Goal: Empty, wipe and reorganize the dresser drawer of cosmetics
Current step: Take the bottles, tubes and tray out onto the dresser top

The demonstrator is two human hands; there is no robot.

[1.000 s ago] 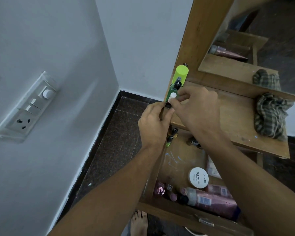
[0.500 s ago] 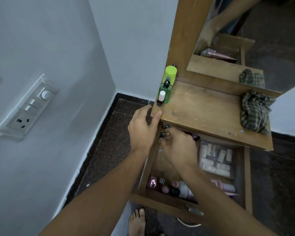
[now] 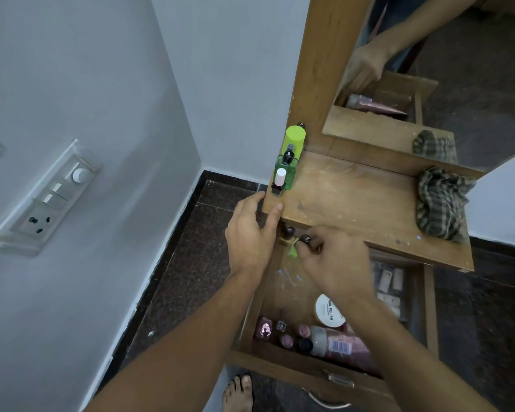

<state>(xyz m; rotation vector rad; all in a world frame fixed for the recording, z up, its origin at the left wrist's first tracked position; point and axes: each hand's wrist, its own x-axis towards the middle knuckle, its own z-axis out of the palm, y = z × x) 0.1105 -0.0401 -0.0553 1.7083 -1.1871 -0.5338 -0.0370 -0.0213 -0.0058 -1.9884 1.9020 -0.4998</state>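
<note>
**A:** Where are the hands right now?

**B:** The left hand (image 3: pixel 252 233) holds nothing. Its fingers are loose, and the fingertips touch the near left corner of the table (image 3: pixel 354 200). The right hand (image 3: pixel 336 263) is down in the open drawer (image 3: pixel 283 364), at its back left corner under the table's edge. Its fingers are curled, pinching a small black-capped bottle (image 3: pixel 306 239).

**A:** Anything beside that bottle?

**B:** A green smear (image 3: pixel 292 250) just below the cap. It's too blurred to say whether that's the bottle's body or something separate. A second dark-capped bottle (image 3: pixel 289 231) stands just to the left, against the drawer wall.

**A:** What's in the rest of the drawer?

**B:** A round white jar (image 3: pixel 329 312) printed "NAIL POLISH" lies near the middle. A pink tube (image 3: pixel 339 346) with a barcode lies along the front wall. A cluster of small pink bottles (image 3: pixel 263 330) stands in the front left corner. On the right side there's a pack of pale items (image 3: pixel 388 286), too blurred to name.

**A:** And up on the table?

**B:** Three things stand in a row along its left edge. There's a lime-green can (image 3: pixel 295 138) at the back, then a green glass bottle (image 3: pixel 286 171) with a black pump. In front is a nail polish bottle (image 3: pixel 279 181) with a white cap. A crumpled checked cloth (image 3: pixel 440 203) lies well apart at the right, below the mirror (image 3: pixel 473 69).
</note>
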